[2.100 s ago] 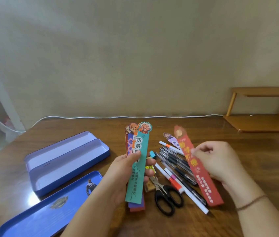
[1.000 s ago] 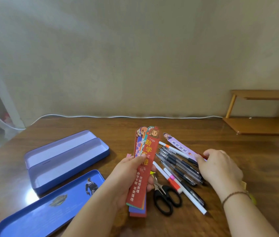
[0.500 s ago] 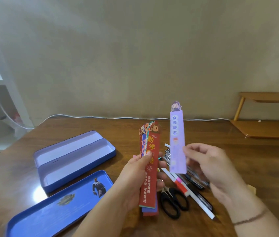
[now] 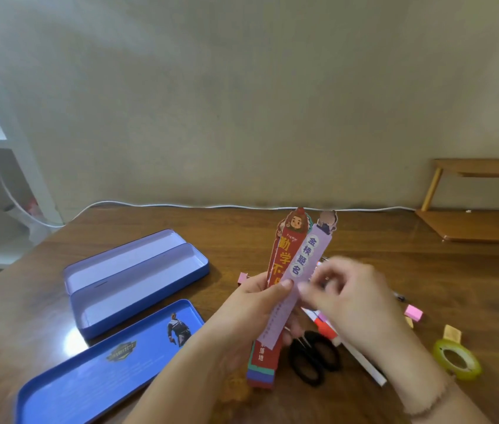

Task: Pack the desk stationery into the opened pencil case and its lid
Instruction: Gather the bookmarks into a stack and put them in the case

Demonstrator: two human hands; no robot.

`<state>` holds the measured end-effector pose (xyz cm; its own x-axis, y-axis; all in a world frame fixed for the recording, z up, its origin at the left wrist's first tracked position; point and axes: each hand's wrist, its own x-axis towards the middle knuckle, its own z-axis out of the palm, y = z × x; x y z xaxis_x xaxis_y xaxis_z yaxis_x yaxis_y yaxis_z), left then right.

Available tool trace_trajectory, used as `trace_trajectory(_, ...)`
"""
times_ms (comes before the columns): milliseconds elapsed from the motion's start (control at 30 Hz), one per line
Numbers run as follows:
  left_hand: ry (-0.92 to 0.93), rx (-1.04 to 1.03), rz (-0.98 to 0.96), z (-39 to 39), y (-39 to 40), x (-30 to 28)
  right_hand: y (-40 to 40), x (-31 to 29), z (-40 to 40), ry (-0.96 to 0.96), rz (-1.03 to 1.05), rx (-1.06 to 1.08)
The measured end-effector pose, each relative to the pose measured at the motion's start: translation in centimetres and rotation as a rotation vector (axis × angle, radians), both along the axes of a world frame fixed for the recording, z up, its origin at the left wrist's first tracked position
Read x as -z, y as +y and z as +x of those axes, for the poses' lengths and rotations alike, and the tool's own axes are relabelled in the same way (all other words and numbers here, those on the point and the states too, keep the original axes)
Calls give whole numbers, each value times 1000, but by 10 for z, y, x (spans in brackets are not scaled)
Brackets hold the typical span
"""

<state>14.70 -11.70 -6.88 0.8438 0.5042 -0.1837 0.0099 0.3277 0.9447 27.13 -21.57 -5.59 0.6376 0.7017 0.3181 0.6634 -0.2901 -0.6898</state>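
Left hand: the left hand (image 4: 254, 304) is raised over the desk (image 4: 395, 264) and curled round a stack of bookmarks (image 4: 281, 264), the thumb pressed across the front, the fingers hidden behind.
Bookmarks: held nearly upright and fanned; a red one is seen at the front, with a lilac bookmark (image 4: 298, 270) laid across it on the right-hand side.
Right hand: the right hand (image 4: 343, 298) is blurred; its fingertips are drawn together at the edge of the lilac bookmark, just beside the left thumb. Whether the strip is pinched or only touched cannot be told.
Case: the open case (image 4: 138, 280) lies on the desk to the left of the left hand, well apart from it.
Lid: the lid (image 4: 104, 362) lies face up below the case, beside the left forearm.
Under the hands: black scissors (image 4: 312, 359) lie below the bookmarks' lower end; pens (image 4: 361, 359) are largely hidden by the right hand and wrist.
Right of the right hand: a pink block (image 4: 414, 312) lies near the wrist; a roll of tape (image 4: 457, 359) lies beyond it.
Left of the stack: a small pink clip (image 4: 243, 277) is partly covered by the left hand.
Beyond: a white cable (image 4: 211, 206) runs along the desk's far edge; a wooden shelf (image 4: 480, 203) stands far right.
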Motion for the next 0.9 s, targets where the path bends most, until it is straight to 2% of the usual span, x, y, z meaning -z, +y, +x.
trace_trajectory(67, 24, 76, -24, -3, 1, -2, -4, -6, 12, 91, 255, 73)
trace_trajectory(100, 36, 124, -53, -4, 1, -1, -6, -8, 17, 148, 284, 69)
trace_trajectory(200, 97, 245, -110, -5, 1, 0, -7, -5, 22, 231, 205, -78)
trace_trajectory(367, 126, 313, -194, -6, 4, 4, -5, 2, 12, 69, 98, -283)
trace_trajectory(467, 142, 333, -213, -7, 5, -1, -5, 2, 13, 190, 223, -314)
trace_trajectory(567, 94, 308, -255, -3, -2, -5, -4, 4, 15, 257, 280, -232)
trace_trajectory(633, 54, 272, -327, 3, 8, 2, -4, 5, 17, 187, 269, -122)
trace_trajectory(733, -40, 340, -426, 18, 12, -1, -6, 2, 20, 148, 291, -29)
trace_trajectory(833, -3, 301, -322, 14, 12, 4, -5, -1, 16, 206, 284, -36)
trace_trajectory(900, 29, 381, -293, 2, 4, 2, -4, 0, 14, 198, 261, -30)
